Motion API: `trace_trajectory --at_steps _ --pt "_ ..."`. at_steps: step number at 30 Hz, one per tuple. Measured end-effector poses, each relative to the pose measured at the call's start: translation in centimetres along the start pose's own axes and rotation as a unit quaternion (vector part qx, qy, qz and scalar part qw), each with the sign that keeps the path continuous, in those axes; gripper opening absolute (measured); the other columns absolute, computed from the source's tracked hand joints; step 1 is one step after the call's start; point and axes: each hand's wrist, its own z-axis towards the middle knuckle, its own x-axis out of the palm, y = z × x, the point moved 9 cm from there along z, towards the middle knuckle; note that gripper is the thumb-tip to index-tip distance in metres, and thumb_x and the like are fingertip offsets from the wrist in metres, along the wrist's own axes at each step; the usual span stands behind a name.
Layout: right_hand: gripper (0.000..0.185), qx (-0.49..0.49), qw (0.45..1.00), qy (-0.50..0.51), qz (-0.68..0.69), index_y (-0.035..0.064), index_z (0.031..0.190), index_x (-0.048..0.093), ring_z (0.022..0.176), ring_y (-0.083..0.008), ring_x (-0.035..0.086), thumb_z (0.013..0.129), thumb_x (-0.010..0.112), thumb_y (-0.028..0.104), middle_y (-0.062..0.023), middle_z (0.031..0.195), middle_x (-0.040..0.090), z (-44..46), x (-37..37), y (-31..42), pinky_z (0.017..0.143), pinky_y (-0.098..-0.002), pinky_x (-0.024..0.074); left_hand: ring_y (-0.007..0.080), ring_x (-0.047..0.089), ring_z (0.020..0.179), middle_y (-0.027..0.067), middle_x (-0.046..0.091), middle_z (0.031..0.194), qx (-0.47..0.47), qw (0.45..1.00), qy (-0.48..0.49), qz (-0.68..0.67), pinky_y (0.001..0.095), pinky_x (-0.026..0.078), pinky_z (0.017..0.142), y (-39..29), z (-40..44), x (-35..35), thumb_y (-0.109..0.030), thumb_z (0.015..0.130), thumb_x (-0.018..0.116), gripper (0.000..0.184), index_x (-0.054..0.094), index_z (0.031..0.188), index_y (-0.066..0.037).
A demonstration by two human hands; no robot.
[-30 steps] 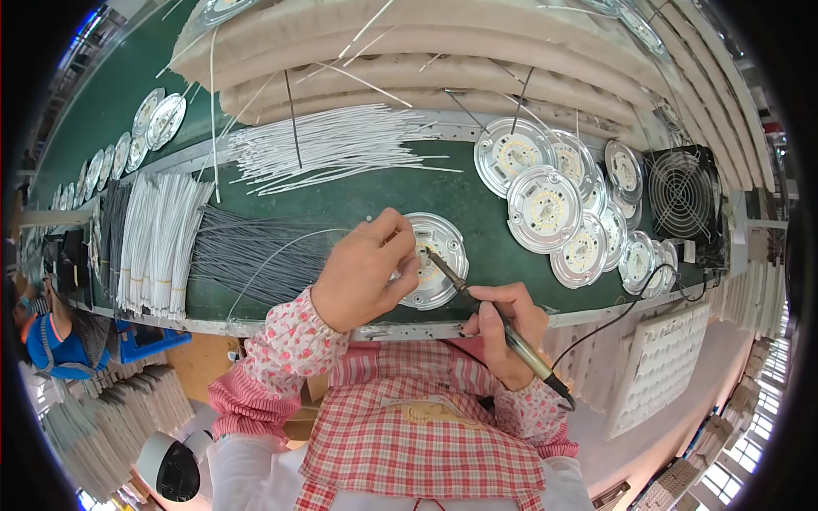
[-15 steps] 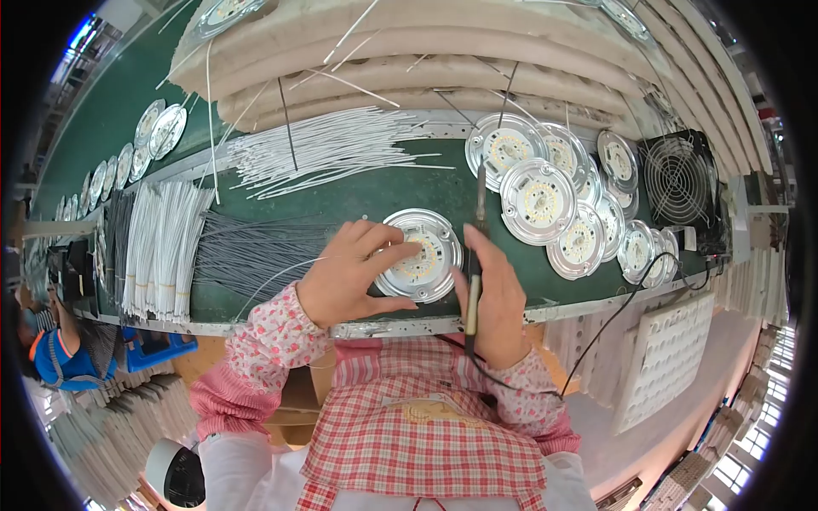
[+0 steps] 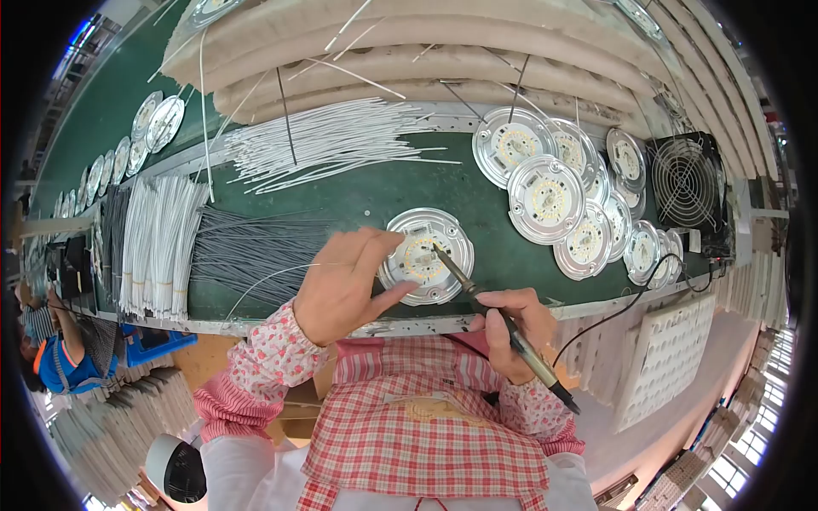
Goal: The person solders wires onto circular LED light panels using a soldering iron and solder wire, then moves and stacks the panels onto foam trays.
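A round silver disc (image 3: 456, 247) with a ring of yellow dots lies flat near the bench's front edge. My left hand (image 3: 345, 277) is at its left side, thumb and forefinger spread over the rim; a thin pale wire (image 3: 264, 281) curves from the left into this hand, its far end hidden. Low on the right, my right hand (image 3: 518, 328) is closed around a soldering iron (image 3: 537, 362). The iron slants up to the left, and its tip is over the disc's centre, among the dots; whether it touches cannot be made out.
Overlapping discs (image 3: 545, 200) lie at the right beside a black fan (image 3: 684, 183). White wires (image 3: 332, 145) are spread behind; bundled white wires (image 3: 158, 247) and loose grey wires (image 3: 251, 251) lie left. The iron's cable hangs at the right edge. Another person (image 3: 64, 349) is at far left.
The iron swung upright, away from the disc, then tilted back with its tip over the disc again. My left hand has shifted slightly left and down, its thumb and forefinger farther apart.
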Motion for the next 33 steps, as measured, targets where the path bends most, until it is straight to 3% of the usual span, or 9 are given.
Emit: trace_trajectory --at_steps 5,8,13,22,25,28,33 --pt "0.017 -0.010 1.000 0.020 0.012 -0.0026 0.106 0.064 0.056 -0.0140 0.067 0.090 0.063 0.004 -0.0071 0.066 0.068 0.7 0.4 -0.2 0.052 -0.0264 0.0501 0.0264 0.057 0.079 0.0078 0.062 0.097 0.044 0.998 0.013 0.052 0.0379 0.040 0.073 -0.5 0.4 -0.2 -0.010 0.078 0.078 0.026 0.058 0.095 -0.006" --pt "0.017 0.010 1.000 0.020 0.017 -0.0027 0.105 0.064 0.055 -0.0137 0.066 0.091 0.063 0.005 -0.0067 0.064 0.068 0.8 0.6 -0.7 0.052 -0.0260 0.0499 0.0270 0.055 0.082 0.0075 0.060 0.096 0.052 0.998 0.028 -0.003 0.0373 0.040 0.075 -0.6 1.0 0.5 -0.008 0.079 0.073 0.019 0.056 0.088 -0.006" --pt "0.015 0.040 0.998 0.034 0.024 -0.0007 0.103 0.066 0.054 -0.0143 0.065 0.090 0.064 0.006 -0.0063 0.064 0.067 1.1 0.3 -1.0 0.053 -0.0263 0.0487 0.0264 0.055 0.084 0.0074 0.059 0.098 0.060 0.995 0.069 -0.035 0.0372 0.040 0.075 -0.2 1.7 1.4 -0.008 0.080 0.071 0.017 0.056 0.088 -0.006" --pt "0.014 0.012 0.998 0.060 0.017 0.0027 0.100 0.071 0.049 -0.0146 0.053 0.088 0.066 0.008 -0.0069 0.066 0.062 1.4 -0.2 -1.7 0.049 -0.0292 0.0400 0.0287 0.053 0.081 0.0098 0.058 0.101 0.038 0.995 0.070 -0.058 0.0361 0.041 0.073 0.1 2.3 1.5 -0.004 0.082 0.068 0.014 0.057 0.090 -0.004" --pt "0.014 -0.009 0.998 0.060 0.011 0.0024 0.100 0.071 0.050 -0.0151 0.054 0.088 0.066 0.007 -0.0073 0.066 0.063 1.4 -0.2 -1.3 0.049 -0.0293 0.0411 0.0291 0.053 0.079 0.0099 0.058 0.102 0.034 0.997 0.046 -0.055 0.0369 0.042 0.072 0.0 2.3 1.5 -0.003 0.081 0.068 0.014 0.057 0.090 -0.005" --pt "0.016 -0.009 0.995 0.101 -0.021 -0.0026 0.101 0.065 0.063 -0.0173 0.071 0.094 0.059 0.010 -0.0128 0.081 0.071 1.0 0.1 -1.4 0.058 -0.0275 0.0566 0.0282 0.053 0.077 0.0091 0.059 0.102 0.047 0.999 0.017 -0.007 0.0371 0.044 0.071 -0.8 2.1 1.4 -0.002 0.080 0.070 0.015 0.058 0.089 -0.005" --pt "0.015 0.045 0.998 0.045 0.028 -0.0022 0.101 0.067 0.064 -0.0154 0.070 0.093 0.062 0.009 -0.0116 0.080 0.071 0.3 0.1 -2.1 0.058 -0.0266 0.0539 0.0249 0.053 0.075 0.0068 0.061 0.103 0.088 0.995 -0.025 0.051 0.0353 0.045 0.069 -1.4 1.7 1.5 -0.003 0.077 0.073 0.018 0.058 0.087 -0.006"
